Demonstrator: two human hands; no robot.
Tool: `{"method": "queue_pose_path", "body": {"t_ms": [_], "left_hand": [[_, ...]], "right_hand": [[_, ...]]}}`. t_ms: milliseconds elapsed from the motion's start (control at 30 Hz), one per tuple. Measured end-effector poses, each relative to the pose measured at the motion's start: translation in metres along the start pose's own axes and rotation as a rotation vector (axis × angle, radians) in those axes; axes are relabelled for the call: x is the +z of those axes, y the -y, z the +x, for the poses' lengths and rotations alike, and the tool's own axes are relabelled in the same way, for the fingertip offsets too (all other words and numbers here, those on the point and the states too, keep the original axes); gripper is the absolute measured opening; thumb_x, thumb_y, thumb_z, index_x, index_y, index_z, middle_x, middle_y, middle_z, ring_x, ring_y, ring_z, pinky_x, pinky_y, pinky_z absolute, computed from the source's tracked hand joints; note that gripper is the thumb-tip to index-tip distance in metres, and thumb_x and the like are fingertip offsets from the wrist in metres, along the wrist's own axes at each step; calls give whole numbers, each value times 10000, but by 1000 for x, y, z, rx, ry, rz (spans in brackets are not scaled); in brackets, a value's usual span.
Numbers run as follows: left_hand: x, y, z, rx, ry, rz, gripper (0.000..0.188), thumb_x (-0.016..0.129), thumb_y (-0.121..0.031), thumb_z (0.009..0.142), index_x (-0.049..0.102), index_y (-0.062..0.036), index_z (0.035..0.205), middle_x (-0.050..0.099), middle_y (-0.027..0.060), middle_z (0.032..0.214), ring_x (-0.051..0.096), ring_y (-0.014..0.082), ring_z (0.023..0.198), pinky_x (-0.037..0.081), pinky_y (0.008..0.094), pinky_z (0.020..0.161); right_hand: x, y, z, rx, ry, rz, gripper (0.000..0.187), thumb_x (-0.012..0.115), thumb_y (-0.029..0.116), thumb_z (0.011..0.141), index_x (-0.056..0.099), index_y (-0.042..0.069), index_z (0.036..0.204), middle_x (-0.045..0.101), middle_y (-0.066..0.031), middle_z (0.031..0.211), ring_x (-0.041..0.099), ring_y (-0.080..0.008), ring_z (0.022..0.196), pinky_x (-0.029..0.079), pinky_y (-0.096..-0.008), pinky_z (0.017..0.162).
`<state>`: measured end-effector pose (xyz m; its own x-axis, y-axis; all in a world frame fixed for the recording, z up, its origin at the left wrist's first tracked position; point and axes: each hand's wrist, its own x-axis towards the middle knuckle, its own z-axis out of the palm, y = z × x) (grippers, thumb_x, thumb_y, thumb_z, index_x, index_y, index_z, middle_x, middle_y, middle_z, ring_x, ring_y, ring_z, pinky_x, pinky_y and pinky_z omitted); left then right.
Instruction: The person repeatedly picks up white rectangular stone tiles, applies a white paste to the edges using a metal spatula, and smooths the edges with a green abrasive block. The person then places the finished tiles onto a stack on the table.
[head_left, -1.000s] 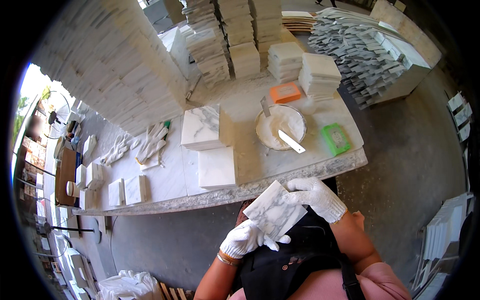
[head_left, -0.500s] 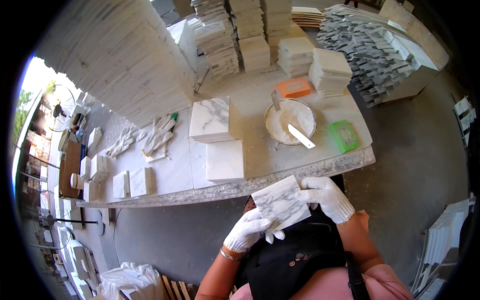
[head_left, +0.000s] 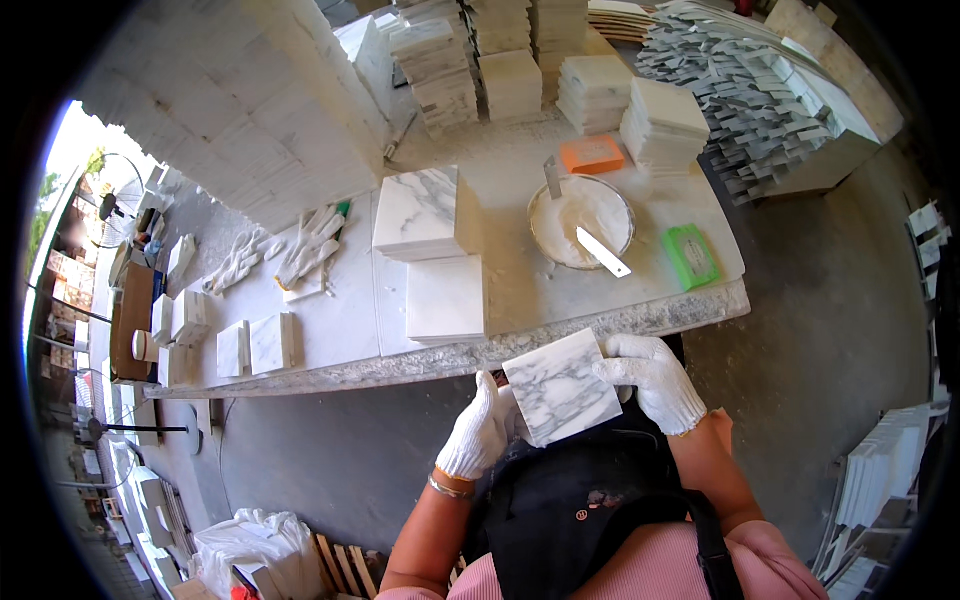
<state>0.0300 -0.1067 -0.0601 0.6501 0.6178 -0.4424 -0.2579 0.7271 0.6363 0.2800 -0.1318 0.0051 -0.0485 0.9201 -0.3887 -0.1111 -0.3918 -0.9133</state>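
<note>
I hold a square white marble tile with grey veins (head_left: 565, 388) in front of my body, its veined face up. My right hand (head_left: 655, 383), in a white knit glove, grips the tile's right edge, with the thumb on top and the other fingers mostly underneath. My left hand (head_left: 474, 435), gloved too, is at the tile's left edge. Its thumb points up, apart from the tile, and its fingers reach behind it, so whether they touch the underside is hidden. Just beyond, on the bench, stand a stack of white tiles (head_left: 445, 300) and a taller veined stack (head_left: 418, 212).
A bowl of white paste (head_left: 582, 222) holds a white scraper (head_left: 603, 252) and another blade. Orange (head_left: 591, 154) and green (head_left: 690, 257) boxes lie near it. Loose gloves (head_left: 310, 245) and small tile blocks (head_left: 271, 343) are left. Tall tile stacks (head_left: 240, 110) line the back.
My left hand has let the thumb off the tile's lower corner and moved up along its left edge. The tile has shifted slightly toward the bench; my right hand keeps its grip.
</note>
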Motion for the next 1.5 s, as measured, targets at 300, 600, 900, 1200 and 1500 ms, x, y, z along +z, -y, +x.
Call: {"method": "queue_pose_path", "body": {"t_ms": [300, 600, 900, 1200, 1500], "left_hand": [[14, -1, 14, 112, -90, -375, 691, 477, -482, 1078, 404, 64, 1494, 512, 196, 1497, 519, 323, 1357, 409, 469, 1152], [11, 6, 5, 185, -17, -258, 637, 676, -357, 989, 495, 77, 1420, 615, 177, 1377, 618, 280, 1222, 507, 410, 1009], [4, 11, 4, 174, 8, -153, 623, 705, -349, 954, 531, 80, 1370, 674, 180, 1228, 689, 247, 1030, 572, 336, 802], [3, 5, 11, 286, -87, -28, 342, 666, -118, 967, 628, 65, 1252, 687, 87, 1182, 639, 165, 1079, 485, 310, 984], [21, 3, 14, 329, -151, -124, 303, 643, -117, 984, 644, 58, 1232, 680, 100, 1194, 644, 178, 1095, 501, 336, 995]], "right_hand": [[5, -2, -2, 26, -53, 44, 286, 699, 233, 909, 747, -20, 1034, 657, 1, 768, 520, -49, 631, 386, -211, 574], [1, -14, 3, 8, -107, 147, 246, 705, 212, 923, 749, -3, 1036, 642, 16, 746, 508, -44, 594, 376, -206, 550], [-6, -15, 4, 19, -125, 168, 270, 701, 207, 931, 737, -7, 1093, 643, 22, 767, 504, -39, 610, 378, -199, 562], [1, -16, 3, -256, -109, -88, 426, 714, 240, 947, 651, -31, 1271, 703, -89, 1090, 645, -147, 982, 512, -285, 883], [30, -14, -12, -742, -287, -1033, 953, 907, 389, 681, 491, 78, 1480, 469, -207, 1487, 461, -408, 1366, 394, -497, 1118]]}}
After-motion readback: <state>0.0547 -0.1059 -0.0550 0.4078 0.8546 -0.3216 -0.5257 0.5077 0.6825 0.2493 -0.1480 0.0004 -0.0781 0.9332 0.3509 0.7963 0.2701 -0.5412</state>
